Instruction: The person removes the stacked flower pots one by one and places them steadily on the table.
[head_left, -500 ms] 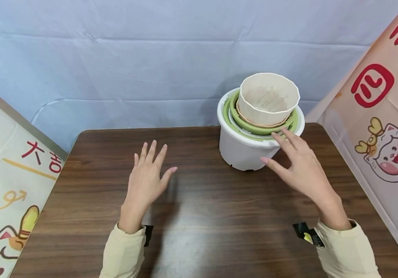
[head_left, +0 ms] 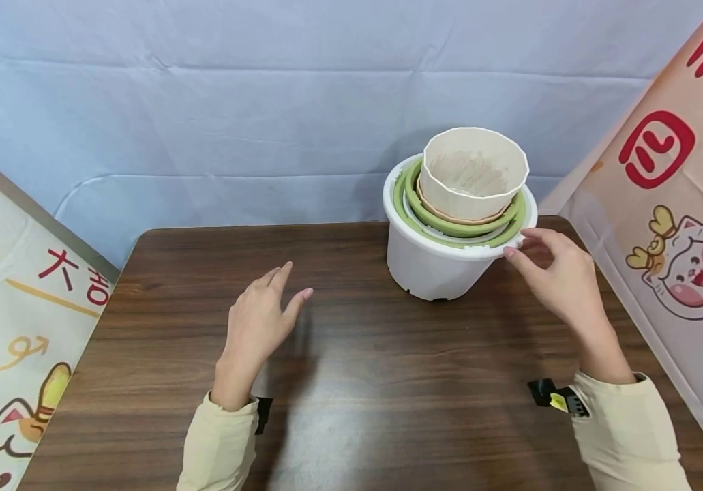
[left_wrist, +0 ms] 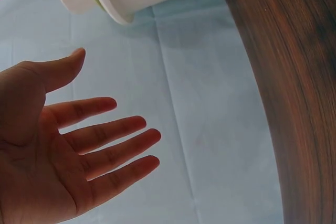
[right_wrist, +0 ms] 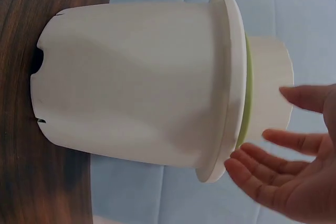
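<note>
A stack of nested flower pots stands at the back right of the table. The outermost is a large white pot (head_left: 437,269), with green pots (head_left: 443,235) inside it and a cream faceted pot (head_left: 474,164) rising from the top. My right hand (head_left: 562,273) is at the right side of the white rim, its fingertips right at the edge. In the right wrist view, a gap shows between the thumb (right_wrist: 307,97) and the index finger. Over the left part of the table hovers my left hand (head_left: 256,320), fingers extended and thumb apart, holding nothing.
The brown wooden table (head_left: 376,382) meets a pale blue cloth backdrop (head_left: 234,123) at its far edge. Printed panels stand on both sides, the right panel (head_left: 664,225) close to the pots.
My right hand has shifted right along the front of the white pot to its right rim, fingers bending more. The left hand has turned slightly, its fingers drawing closer together. The pots stay put.
</note>
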Demonstrator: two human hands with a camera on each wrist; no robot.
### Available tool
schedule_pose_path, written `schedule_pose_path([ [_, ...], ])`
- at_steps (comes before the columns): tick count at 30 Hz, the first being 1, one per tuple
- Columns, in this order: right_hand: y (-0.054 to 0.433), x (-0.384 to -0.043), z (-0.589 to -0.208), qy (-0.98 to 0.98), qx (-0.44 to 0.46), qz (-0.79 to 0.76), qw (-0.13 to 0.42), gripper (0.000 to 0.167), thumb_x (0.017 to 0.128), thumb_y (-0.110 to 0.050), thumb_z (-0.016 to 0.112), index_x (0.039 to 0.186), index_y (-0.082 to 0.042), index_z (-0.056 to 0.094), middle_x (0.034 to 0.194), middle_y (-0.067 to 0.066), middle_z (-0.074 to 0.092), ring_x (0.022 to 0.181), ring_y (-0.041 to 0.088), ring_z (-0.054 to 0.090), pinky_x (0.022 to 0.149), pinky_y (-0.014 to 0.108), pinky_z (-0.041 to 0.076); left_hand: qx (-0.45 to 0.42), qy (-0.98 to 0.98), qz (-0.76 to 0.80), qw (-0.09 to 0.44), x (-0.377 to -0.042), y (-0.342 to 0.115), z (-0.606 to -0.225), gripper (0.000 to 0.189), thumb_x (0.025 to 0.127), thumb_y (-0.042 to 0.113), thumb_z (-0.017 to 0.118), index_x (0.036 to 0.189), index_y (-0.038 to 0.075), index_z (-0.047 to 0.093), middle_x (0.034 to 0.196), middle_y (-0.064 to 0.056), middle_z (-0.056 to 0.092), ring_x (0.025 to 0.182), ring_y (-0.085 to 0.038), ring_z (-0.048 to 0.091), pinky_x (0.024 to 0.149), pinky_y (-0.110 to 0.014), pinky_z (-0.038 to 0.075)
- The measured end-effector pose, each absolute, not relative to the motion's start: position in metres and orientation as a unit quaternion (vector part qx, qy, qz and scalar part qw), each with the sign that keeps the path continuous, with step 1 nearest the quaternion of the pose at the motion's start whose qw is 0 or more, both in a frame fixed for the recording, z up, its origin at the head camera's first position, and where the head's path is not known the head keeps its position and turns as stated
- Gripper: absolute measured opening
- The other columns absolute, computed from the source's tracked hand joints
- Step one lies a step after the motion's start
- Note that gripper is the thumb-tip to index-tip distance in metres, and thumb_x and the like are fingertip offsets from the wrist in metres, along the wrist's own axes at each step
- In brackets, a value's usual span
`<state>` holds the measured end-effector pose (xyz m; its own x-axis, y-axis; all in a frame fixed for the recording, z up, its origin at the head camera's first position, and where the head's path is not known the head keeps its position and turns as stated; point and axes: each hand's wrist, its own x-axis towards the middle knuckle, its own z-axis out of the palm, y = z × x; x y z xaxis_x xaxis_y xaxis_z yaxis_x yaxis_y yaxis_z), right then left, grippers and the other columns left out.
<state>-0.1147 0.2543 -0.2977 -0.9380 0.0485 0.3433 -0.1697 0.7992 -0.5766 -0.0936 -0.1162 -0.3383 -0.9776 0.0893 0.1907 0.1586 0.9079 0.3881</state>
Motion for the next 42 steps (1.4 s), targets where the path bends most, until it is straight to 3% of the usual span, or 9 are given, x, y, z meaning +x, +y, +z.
schedule_pose_path([
  [1, 0.256, -0.115, -0.298, -0.934, 0.021, 0.317, 0.167, 0.041, 0.086, -0.025, 0.063, 0.115, 0.003, 0.057, 0.1, 0.02, 0.062, 0.074, -0.014, 0.042, 0.068, 0.021, 0.037, -0.064, -0.972, -0.208, 0.084, -0.094, -0.116, -0.338, 0.057, 0.088, 0.041, 0.058, 0.134, 0.008, 0.046, 0.126, -0.017, 0.053, 0.109, -0.036, 0.053, 0.075, -0.052, 0.048],
  [5, 0.264, -0.118, -0.298, -0.936, -0.015, 0.322, 0.141, 0.039, 0.088, -0.03, 0.059, 0.11, 0.003, 0.059, 0.098, 0.021, 0.062, 0.075, -0.006, 0.044, 0.066, 0.026, 0.037, -0.066, -0.97, -0.222, 0.079, -0.095, -0.115, -0.339, 0.054, 0.088, 0.04, 0.058, 0.131, 0.008, 0.049, 0.121, -0.016, 0.057, 0.105, -0.034, 0.056, 0.074, -0.051, 0.048],
  [9, 0.269, -0.121, -0.3, -0.934, -0.039, 0.335, 0.117, 0.039, 0.089, -0.032, 0.058, 0.107, 0.002, 0.06, 0.093, 0.019, 0.062, 0.069, -0.002, 0.05, 0.058, 0.021, 0.04, -0.067, -0.967, -0.235, 0.072, -0.095, -0.113, -0.338, 0.053, 0.088, 0.04, 0.059, 0.13, 0.008, 0.051, 0.119, -0.016, 0.058, 0.102, -0.034, 0.057, 0.073, -0.05, 0.048],
  [13, 0.271, -0.124, -0.303, -0.919, -0.042, 0.379, 0.103, 0.038, 0.089, -0.028, 0.058, 0.107, 0.005, 0.058, 0.082, 0.004, 0.062, 0.061, -0.006, 0.053, 0.052, 0.014, 0.045, -0.064, -0.965, -0.248, 0.065, -0.094, -0.111, -0.338, 0.052, 0.088, 0.039, 0.058, 0.128, 0.007, 0.052, 0.118, -0.016, 0.059, 0.1, -0.035, 0.058, 0.072, -0.05, 0.048],
  [19, 0.273, -0.129, -0.309, -0.891, -0.037, 0.442, 0.092, 0.036, 0.09, -0.021, 0.058, 0.107, 0.011, 0.055, 0.07, -0.021, 0.055, 0.063, -0.008, 0.055, 0.057, 0.012, 0.048, -0.058, -0.962, -0.261, 0.058, -0.096, -0.107, -0.34, 0.048, 0.089, 0.038, 0.058, 0.126, 0.007, 0.055, 0.116, -0.014, 0.06, 0.098, -0.034, 0.059, 0.074, -0.049, 0.048],
  [29, 0.271, -0.132, -0.314, -0.874, -0.052, 0.47, 0.114, 0.029, 0.089, -0.016, 0.059, 0.101, 0.01, 0.053, 0.068, -0.014, 0.057, 0.061, -0.006, 0.057, 0.057, 0.011, 0.048, -0.078, -0.954, -0.281, 0.065, -0.111, -0.085, -0.337, 0.041, 0.089, 0.036, 0.057, 0.12, 0.008, 0.059, 0.1, -0.01, 0.066, 0.086, -0.027, 0.062, 0.069, -0.043, 0.049],
  [35, 0.27, -0.137, -0.318, -0.856, -0.059, 0.498, 0.125, 0.018, 0.087, -0.012, 0.061, 0.093, 0.002, 0.053, 0.066, -0.017, 0.058, 0.059, -0.006, 0.058, 0.055, 0.011, 0.048, -0.099, -0.945, -0.305, 0.058, -0.121, -0.065, -0.337, 0.036, 0.091, 0.033, 0.056, 0.116, 0.008, 0.061, 0.089, -0.005, 0.066, 0.073, -0.021, 0.06, 0.062, -0.038, 0.048],
  [42, 0.27, -0.137, -0.321, -0.855, -0.059, 0.496, 0.136, 0.014, 0.087, -0.012, 0.061, 0.092, -0.002, 0.053, 0.067, -0.017, 0.058, 0.06, -0.006, 0.058, 0.056, 0.01, 0.048, -0.12, -0.937, -0.324, 0.042, -0.132, -0.045, -0.341, 0.033, 0.092, 0.03, 0.055, 0.114, 0.007, 0.062, 0.085, -0.004, 0.066, 0.073, -0.019, 0.06, 0.065, -0.036, 0.049],
])
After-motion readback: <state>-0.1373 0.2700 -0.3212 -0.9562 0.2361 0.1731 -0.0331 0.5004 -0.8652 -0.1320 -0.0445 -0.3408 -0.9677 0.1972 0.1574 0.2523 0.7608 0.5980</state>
